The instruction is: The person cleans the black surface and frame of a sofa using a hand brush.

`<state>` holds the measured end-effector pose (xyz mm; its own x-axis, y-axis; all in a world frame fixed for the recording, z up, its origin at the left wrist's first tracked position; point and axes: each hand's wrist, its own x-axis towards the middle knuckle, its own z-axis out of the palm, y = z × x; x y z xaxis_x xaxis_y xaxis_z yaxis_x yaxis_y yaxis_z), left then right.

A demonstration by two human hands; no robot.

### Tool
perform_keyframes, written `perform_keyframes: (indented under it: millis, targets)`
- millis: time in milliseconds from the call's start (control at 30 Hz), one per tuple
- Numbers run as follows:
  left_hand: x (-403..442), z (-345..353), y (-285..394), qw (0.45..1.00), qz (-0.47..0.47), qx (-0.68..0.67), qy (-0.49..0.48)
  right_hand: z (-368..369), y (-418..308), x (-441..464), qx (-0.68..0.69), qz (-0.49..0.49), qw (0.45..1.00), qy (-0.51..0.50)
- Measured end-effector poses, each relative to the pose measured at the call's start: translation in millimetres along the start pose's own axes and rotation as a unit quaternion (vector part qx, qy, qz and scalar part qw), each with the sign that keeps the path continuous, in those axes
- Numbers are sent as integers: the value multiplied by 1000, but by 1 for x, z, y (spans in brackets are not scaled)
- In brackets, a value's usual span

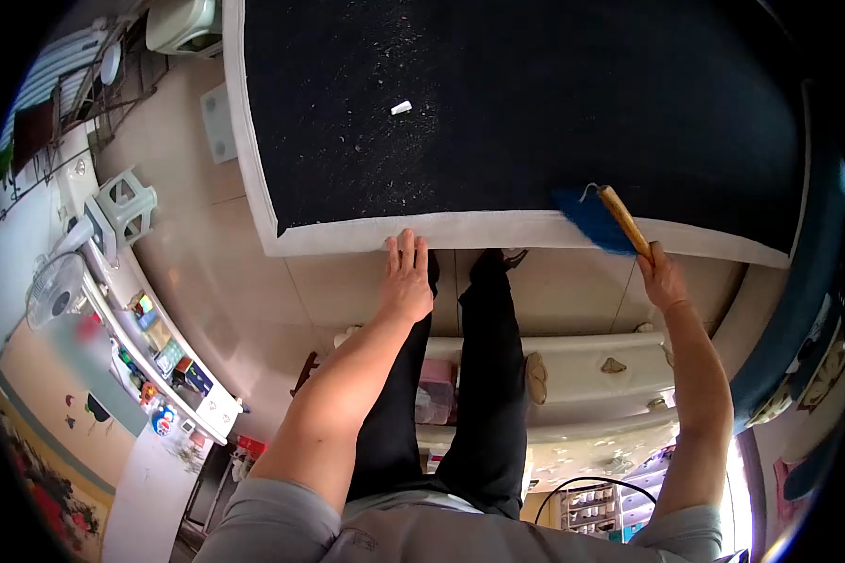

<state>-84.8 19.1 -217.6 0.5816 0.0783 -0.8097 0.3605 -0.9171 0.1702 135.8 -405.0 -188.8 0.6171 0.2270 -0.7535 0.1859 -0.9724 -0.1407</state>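
Observation:
My right hand is closed around the wooden handle of a hand brush. The brush has blue bristles and a metal hook at the handle's end. Its bristles lie over the near pale border of a wide black surface. With its fingers stretched out, my left hand rests its tips at that same border, further left. Pale crumbs and dust are scattered on the left half of the black surface. A small white piece lies among them.
Pale floor tiles run around the black surface. On the left are a plastic stool, a fan and a low white cabinet with small items. A blue couch-like edge curves along the right. Behind my legs stands a cream piece of furniture.

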Motion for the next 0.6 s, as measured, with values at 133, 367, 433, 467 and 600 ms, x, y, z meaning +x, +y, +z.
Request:
perform_keyframes:
  millis: [133, 367, 433, 467, 600]
  targets:
    - [-6, -15, -2, 1000, 7, -12, -25, -13, -23, -4, -7, -40, 999, 19]
    - [-32, 17, -17, 998, 30, -31, 45, 5, -163, 36, -54, -162, 984, -53]
    - [-34, 20, -25, 998, 15, -48, 40, 16, -201, 44, -86, -194, 974, -84]
    - [-35, 21, -30, 998, 8, -55, 38, 21, -217, 47, -100, -216, 967, -93]
    - [-25, 23, -58, 998, -10, -58, 37, 43, -267, 45, -103, -274, 953, -82]
